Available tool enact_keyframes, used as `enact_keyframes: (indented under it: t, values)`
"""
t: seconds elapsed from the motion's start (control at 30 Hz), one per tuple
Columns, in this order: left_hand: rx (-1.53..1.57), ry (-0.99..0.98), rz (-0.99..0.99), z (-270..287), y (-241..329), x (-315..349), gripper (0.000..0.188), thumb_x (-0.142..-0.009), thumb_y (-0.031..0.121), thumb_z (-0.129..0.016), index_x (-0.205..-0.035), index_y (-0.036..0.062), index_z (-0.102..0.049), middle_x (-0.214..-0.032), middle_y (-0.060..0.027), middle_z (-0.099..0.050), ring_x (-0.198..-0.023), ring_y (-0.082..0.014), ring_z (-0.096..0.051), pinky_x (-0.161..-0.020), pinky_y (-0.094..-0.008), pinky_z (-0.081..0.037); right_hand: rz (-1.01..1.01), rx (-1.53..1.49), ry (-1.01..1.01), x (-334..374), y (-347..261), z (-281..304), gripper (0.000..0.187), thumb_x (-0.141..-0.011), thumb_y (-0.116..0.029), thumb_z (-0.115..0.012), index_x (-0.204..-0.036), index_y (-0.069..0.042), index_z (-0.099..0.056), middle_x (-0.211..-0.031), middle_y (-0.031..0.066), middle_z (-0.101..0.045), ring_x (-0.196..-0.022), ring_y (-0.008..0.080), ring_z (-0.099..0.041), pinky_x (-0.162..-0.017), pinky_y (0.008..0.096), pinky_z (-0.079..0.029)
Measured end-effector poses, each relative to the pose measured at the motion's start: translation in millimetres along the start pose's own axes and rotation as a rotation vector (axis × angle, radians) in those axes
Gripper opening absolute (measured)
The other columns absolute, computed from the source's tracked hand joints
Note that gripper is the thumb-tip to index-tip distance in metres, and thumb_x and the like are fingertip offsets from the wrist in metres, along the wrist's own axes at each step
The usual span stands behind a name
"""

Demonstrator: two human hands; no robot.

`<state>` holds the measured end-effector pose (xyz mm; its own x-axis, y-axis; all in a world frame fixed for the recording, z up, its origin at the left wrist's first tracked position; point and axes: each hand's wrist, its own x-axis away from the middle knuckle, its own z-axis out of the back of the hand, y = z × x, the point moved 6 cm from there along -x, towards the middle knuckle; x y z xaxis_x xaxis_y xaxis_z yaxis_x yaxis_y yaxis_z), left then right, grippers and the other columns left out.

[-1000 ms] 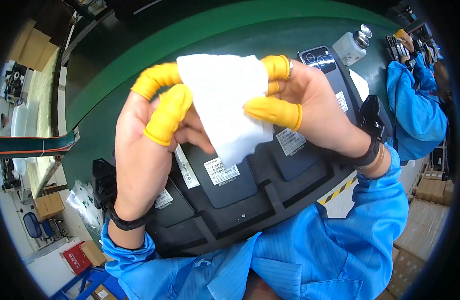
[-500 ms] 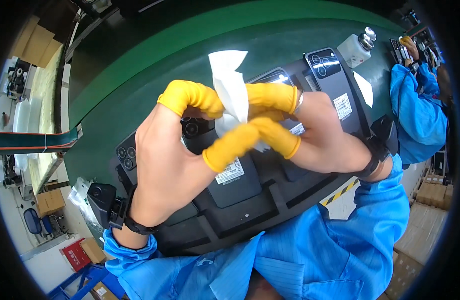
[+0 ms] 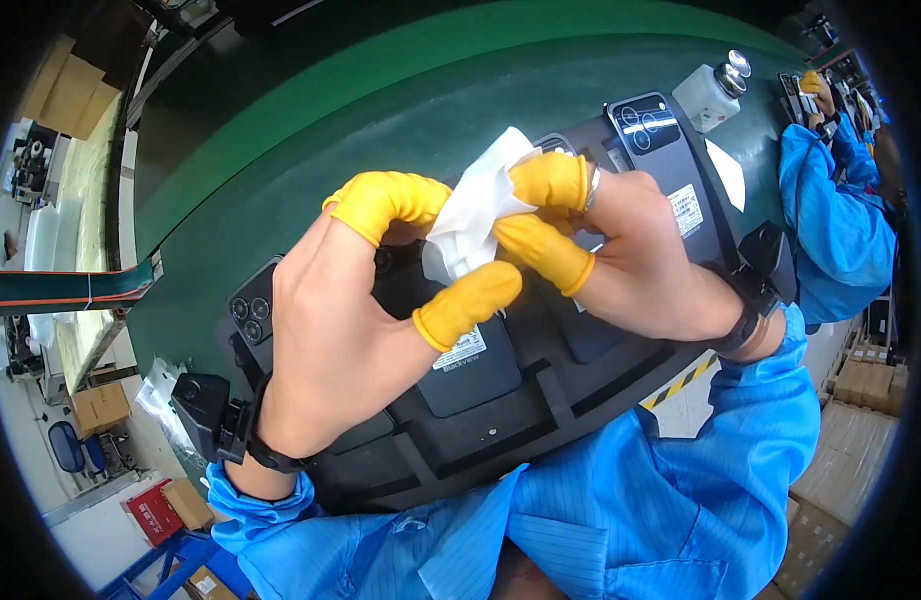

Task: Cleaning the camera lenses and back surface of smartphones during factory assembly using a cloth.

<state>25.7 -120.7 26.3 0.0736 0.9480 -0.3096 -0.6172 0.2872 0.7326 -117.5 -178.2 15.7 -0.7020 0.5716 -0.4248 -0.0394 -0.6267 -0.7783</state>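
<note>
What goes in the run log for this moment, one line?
left hand: pinching white wipe | right hand: pinching same wipe | under: black tray of phones | surface: green belt

White cloth point(image 3: 476, 205), yellow finger cots point(image 3: 468, 303), black tray point(image 3: 501, 410), blue sleeves point(image 3: 741, 440).

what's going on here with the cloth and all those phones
A person in a blue smock, with yellow finger cots on the fingertips, pinches a crumpled white wipe between the left hand and the right hand. The hands are over a black tray that holds dark phones lying back side up; one phone sits at the far right of it. The tray rests on a green conveyor belt, with a small white dispenser bottle beyond it. Another person's blue sleeve shows at the right.
</note>
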Motion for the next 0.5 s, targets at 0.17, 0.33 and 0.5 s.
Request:
enact_keyframes:
  t: [0.17,0.33,0.5]
  values:
    - [0.211,0.088,0.088,6,-11,-1,0.018,-0.083,0.005,-0.068,-0.099,-0.0004,-0.060,-0.087,-0.0067,-0.063,-0.078,-0.0129,-0.062,-0.070,-0.0240,-0.049,-0.029,0.050,-0.029,-3,2,3,0.025,-0.082,0.001,-0.068,-0.106,0.004,-0.058,-0.096,0.0087,-0.064,-0.085,0.0169,-0.065,-0.077,0.0269,-0.050]
    - [0.812,0.111,0.285,14,-39,3,0.024,-0.094,0.014,-0.055,-0.113,-0.0001,-0.057,-0.091,-0.0004,-0.060,-0.078,-0.0068,-0.056,-0.072,-0.0214,-0.046,-0.325,-0.687,0.064,-1,30,14,0.030,-0.091,-0.013,-0.055,-0.118,0.001,-0.055,-0.115,0.0086,-0.059,-0.108,0.0178,-0.056,-0.095,0.0307,-0.042]
    - [1.016,0.264,0.329,13,-45,3,0.027,-0.094,0.013,-0.054,-0.118,0.0015,-0.056,-0.091,0.0008,-0.059,-0.078,-0.0057,-0.055,-0.070,-0.0193,-0.043,-0.297,-1.226,0.160,0,42,8,0.027,-0.096,-0.021,-0.052,-0.116,-0.003,-0.056,-0.105,0.0050,-0.060,-0.094,0.0133,-0.059,-0.083,0.0286,-0.048]
